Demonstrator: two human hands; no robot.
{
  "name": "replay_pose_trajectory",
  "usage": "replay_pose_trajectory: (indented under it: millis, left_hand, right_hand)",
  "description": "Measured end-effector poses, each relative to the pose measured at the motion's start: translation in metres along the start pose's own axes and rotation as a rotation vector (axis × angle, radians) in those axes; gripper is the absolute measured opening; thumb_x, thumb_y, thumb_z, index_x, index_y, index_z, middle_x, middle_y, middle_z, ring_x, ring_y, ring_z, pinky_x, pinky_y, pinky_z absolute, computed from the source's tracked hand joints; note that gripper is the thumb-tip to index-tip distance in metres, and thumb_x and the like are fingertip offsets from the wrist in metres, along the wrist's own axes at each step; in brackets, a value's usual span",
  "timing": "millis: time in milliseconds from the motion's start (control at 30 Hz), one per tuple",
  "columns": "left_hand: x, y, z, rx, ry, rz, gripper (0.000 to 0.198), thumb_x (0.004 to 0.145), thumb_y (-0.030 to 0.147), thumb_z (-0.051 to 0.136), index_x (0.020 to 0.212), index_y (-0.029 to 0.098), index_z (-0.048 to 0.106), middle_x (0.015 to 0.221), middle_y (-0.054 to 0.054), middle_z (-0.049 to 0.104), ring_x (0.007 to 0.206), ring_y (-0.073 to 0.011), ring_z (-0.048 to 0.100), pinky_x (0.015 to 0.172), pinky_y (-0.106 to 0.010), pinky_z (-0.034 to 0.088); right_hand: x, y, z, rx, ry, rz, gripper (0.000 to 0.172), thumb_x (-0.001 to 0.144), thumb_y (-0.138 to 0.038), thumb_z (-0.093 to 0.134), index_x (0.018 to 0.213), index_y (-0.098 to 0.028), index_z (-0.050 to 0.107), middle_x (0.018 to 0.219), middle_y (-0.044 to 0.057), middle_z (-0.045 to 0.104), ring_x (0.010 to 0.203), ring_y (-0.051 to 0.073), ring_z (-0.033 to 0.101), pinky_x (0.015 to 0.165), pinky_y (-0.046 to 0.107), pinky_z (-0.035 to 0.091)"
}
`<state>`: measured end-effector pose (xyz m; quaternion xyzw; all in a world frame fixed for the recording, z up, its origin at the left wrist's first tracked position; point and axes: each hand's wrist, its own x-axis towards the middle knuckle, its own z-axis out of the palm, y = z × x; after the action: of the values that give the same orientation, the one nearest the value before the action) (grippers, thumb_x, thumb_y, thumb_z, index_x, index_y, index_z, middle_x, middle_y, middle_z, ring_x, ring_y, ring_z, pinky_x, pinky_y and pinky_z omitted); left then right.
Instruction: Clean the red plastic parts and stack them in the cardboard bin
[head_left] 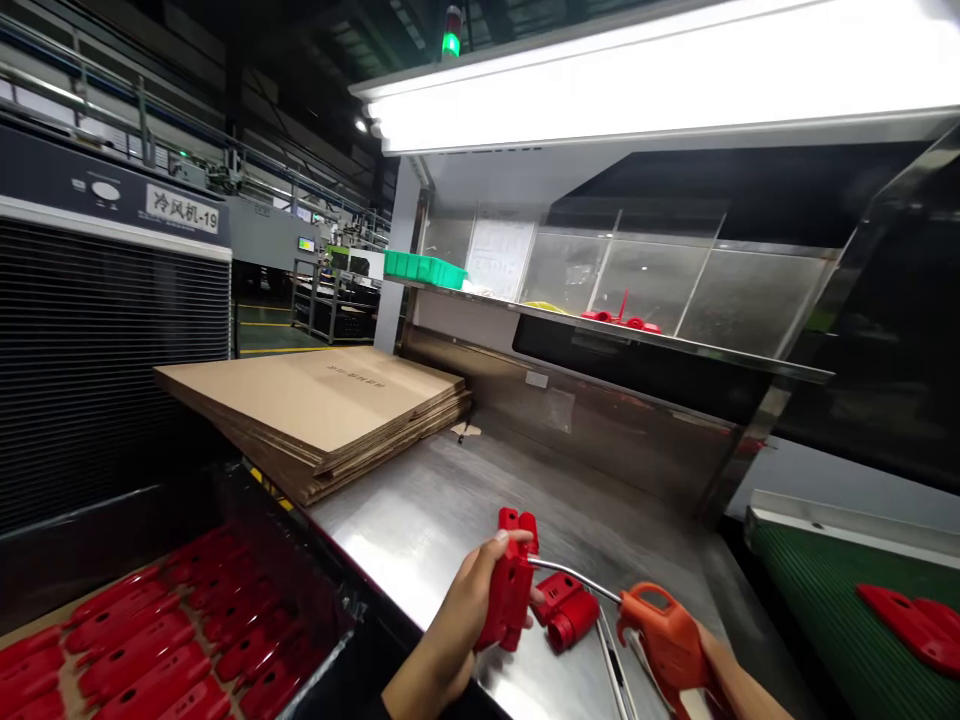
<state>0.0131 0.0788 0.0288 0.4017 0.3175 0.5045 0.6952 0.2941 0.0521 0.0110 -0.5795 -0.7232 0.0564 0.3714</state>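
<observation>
My left hand (456,608) is closed around a red plastic housing (507,592), held above the metal bench. A second red piece shows just behind it, and whether it is held as well I cannot tell. On the right, my right hand (726,672) grips an orange air blow gun (661,632). Its bent metal nozzle (574,572) reaches left, with the tip at the held housing. Another red housing (571,612) with a round end lies on the bench beneath the nozzle. A pale hose (613,665) runs down near the gun.
Stacked cardboard sheets (322,400) overlap the left of the metal bench (420,500). Below left, a black-lined box (315,665) holds rows of red housings. A shelf (675,345) carries a green tray (424,268) and red parts. At right, a green conveyor (832,575) bears red pieces.
</observation>
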Motion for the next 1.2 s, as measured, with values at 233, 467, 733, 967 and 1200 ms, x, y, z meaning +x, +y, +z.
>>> replay_pose_trajectory:
  millis: [233, 467, 733, 967, 1200]
  left_hand:
    - [-0.019, 0.008, 0.0, -0.11, -0.118, 0.065, 0.05, 0.093, 0.054, 0.041, 0.116, 0.015, 0.062, 0.111, -0.016, 0.07, 0.085, -0.0326, 0.071, 0.069, -0.041, 0.055]
    - [-0.026, 0.033, -0.004, -0.229, 0.027, 0.171, 0.049, 0.094, 0.056, 0.044, 0.122, 0.019, 0.057, 0.114, -0.014, 0.069, 0.099, -0.0352, 0.068, 0.079, -0.046, 0.057]
    - [-0.021, 0.037, -0.011, -0.376, 0.134, 0.292, 0.049, 0.094, 0.056, 0.046, 0.129, 0.023, 0.054, 0.11, -0.012, 0.068, 0.106, -0.0326, 0.066, 0.084, -0.045, 0.056]
    - [-0.033, 0.034, -0.004, -0.066, 0.076, 0.317, 0.049, 0.093, 0.054, 0.046, 0.124, 0.019, 0.061, 0.115, -0.011, 0.068, 0.096, -0.0281, 0.067, 0.081, -0.038, 0.053]
    - [-0.033, 0.037, -0.008, -0.215, 0.15, 0.425, 0.046, 0.095, 0.053, 0.042, 0.125, 0.022, 0.058, 0.119, -0.008, 0.067, 0.109, -0.0271, 0.062, 0.085, -0.035, 0.051]
  right_hand:
    - [0.002, -0.007, 0.013, 0.149, -0.02, 0.051, 0.029, 0.094, -0.029, 0.041, 0.072, -0.025, 0.06, 0.058, -0.001, 0.061, 0.054, 0.017, 0.064, 0.051, 0.023, 0.052]
    - [-0.007, -0.024, 0.005, 0.389, -0.109, 0.157, 0.032, 0.095, -0.037, 0.041, 0.07, -0.024, 0.055, 0.055, -0.003, 0.059, 0.045, 0.013, 0.058, 0.044, 0.02, 0.044]
    - [-0.02, -0.031, 0.0, 0.183, -0.124, 0.219, 0.033, 0.094, -0.04, 0.041, 0.069, -0.025, 0.056, 0.049, -0.004, 0.052, 0.046, 0.015, 0.059, 0.045, 0.021, 0.046]
    - [-0.021, -0.026, 0.004, 0.163, -0.095, 0.133, 0.023, 0.093, -0.035, 0.043, 0.078, -0.026, 0.059, 0.059, 0.001, 0.062, 0.05, 0.019, 0.062, 0.049, 0.027, 0.052]
    - [-0.032, -0.039, 0.012, 0.025, -0.032, 0.131, 0.019, 0.089, -0.037, 0.053, 0.073, -0.028, 0.059, 0.057, 0.0, 0.06, 0.049, 0.021, 0.061, 0.045, 0.028, 0.049]
